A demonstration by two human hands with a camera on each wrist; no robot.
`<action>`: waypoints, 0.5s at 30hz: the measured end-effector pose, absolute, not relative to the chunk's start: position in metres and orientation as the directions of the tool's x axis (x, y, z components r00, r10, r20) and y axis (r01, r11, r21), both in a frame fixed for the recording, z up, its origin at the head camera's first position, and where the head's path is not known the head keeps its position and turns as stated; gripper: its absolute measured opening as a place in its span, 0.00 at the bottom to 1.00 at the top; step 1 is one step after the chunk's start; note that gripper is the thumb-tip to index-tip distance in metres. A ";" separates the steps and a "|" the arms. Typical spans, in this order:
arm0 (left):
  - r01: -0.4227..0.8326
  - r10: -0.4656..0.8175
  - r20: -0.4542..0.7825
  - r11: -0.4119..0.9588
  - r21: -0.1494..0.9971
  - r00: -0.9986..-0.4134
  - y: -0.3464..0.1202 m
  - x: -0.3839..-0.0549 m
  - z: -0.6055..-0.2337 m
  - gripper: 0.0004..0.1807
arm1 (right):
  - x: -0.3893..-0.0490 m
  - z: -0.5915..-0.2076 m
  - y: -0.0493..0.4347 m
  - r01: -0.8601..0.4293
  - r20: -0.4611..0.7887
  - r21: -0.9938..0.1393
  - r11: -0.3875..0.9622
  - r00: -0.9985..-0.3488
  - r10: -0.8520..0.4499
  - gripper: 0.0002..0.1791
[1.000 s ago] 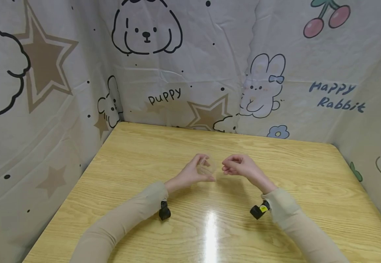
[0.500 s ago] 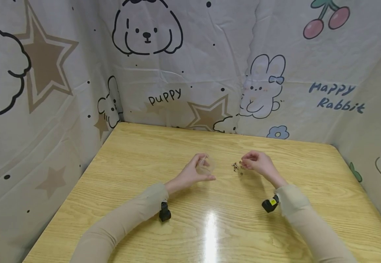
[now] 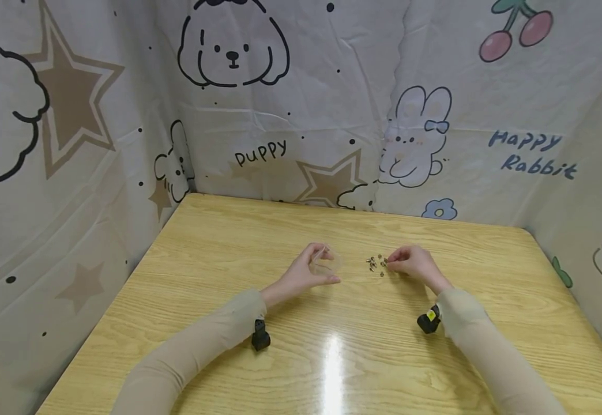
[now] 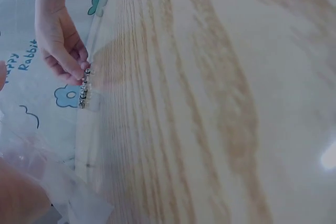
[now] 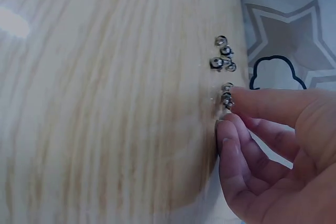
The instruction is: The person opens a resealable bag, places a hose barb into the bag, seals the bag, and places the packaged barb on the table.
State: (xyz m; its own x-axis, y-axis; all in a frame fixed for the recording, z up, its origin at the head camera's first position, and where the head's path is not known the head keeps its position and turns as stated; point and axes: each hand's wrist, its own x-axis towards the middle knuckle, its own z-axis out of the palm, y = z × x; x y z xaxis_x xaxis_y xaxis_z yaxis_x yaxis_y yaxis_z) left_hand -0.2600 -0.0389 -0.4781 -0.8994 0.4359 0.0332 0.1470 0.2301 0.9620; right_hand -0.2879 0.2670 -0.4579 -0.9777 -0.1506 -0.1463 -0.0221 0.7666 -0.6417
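My left hand (image 3: pixel 306 272) grips a clear plastic bag (image 3: pixel 328 260) above the table, thumb low and fingers at its far side. In the left wrist view the see-through plastic (image 4: pixel 79 198) fills the lower left corner. Several small shiny metal pieces (image 3: pixel 372 264) lie loosely grouped on the table to the right of the bag; their exact kind is too small to tell. At the right edge of this group, my right hand (image 3: pixel 416 264) pinches at a small metal piece (image 5: pixel 227 99) with thumb and curled fingers. More metal pieces (image 5: pixel 226 51) lie a little apart from it.
The wooden table (image 3: pixel 259 230) ends at a printed fabric curtain (image 3: pixel 290 104) along the back and sides. A bright light reflection (image 3: pixel 332 369) shows on the tabletop nearer the front. Black cameras (image 3: pixel 261 337) are worn on both wrists.
My right hand has moved right, away from the bag, to the right edge of the metal pieces, which it hid from view before. My left hand and the bag stay nearly still.
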 end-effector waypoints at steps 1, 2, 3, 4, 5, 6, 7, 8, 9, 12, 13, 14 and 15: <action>0.149 0.437 0.035 0.229 0.962 -0.899 -0.039 -0.260 -0.478 0.38 | -0.289 -0.460 0.267 -0.029 -0.140 -0.630 0.776 -0.979 -0.151 0.13; 0.146 0.436 0.033 0.228 0.963 -0.899 -0.039 -0.260 -0.478 0.38 | -0.290 -0.462 0.267 -0.036 -0.135 -0.622 0.782 -0.979 -0.152 0.12; 0.146 0.436 0.032 0.229 0.963 -0.899 -0.039 -0.260 -0.478 0.39 | -0.291 -0.464 0.266 -0.043 -0.129 -0.611 0.791 -0.980 -0.152 0.12; 0.145 0.437 0.032 0.226 0.963 -0.899 -0.039 -0.260 -0.478 0.39 | -0.292 -0.465 0.266 -0.054 -0.119 -0.601 0.797 -0.981 -0.156 0.12; 0.143 0.437 0.031 0.226 0.964 -0.899 -0.039 -0.260 -0.478 0.39 | -0.293 -0.466 0.266 -0.063 -0.111 -0.593 0.803 -0.981 -0.159 0.11; 0.144 0.438 0.032 0.224 0.964 -0.899 -0.039 -0.260 -0.478 0.39 | -0.293 -0.467 0.266 -0.069 -0.105 -0.583 0.810 -0.982 -0.159 0.11; 0.145 0.439 0.033 0.225 0.964 -0.898 -0.039 -0.260 -0.478 0.38 | -0.294 -0.468 0.265 -0.073 -0.100 -0.575 0.815 -0.982 -0.158 0.10; 0.143 0.439 0.030 0.226 0.964 -0.898 -0.039 -0.260 -0.479 0.39 | -0.295 -0.468 0.265 -0.076 -0.099 -0.570 0.818 -0.982 -0.160 0.10; 0.144 0.439 0.031 0.225 0.964 -0.898 -0.039 -0.260 -0.479 0.38 | -0.295 -0.468 0.264 -0.080 -0.097 -0.563 0.822 -0.982 -0.162 0.10; 0.143 0.439 0.031 0.225 0.964 -0.898 -0.039 -0.259 -0.480 0.38 | -0.295 -0.468 0.263 -0.087 -0.102 -0.549 0.831 -0.980 -0.169 0.09; 0.144 0.438 0.031 0.227 0.963 -0.898 -0.039 -0.260 -0.480 0.38 | -0.295 -0.467 0.262 -0.084 -0.107 -0.547 0.833 -0.980 -0.169 0.09; 0.142 0.436 0.030 0.227 0.963 -0.899 -0.039 -0.260 -0.480 0.38 | -0.295 -0.467 0.262 -0.081 -0.112 -0.545 0.835 -0.979 -0.168 0.09; 0.143 0.434 0.031 0.227 0.963 -0.900 -0.039 -0.260 -0.480 0.38 | -0.295 -0.467 0.262 -0.077 -0.117 -0.543 0.836 -0.979 -0.166 0.08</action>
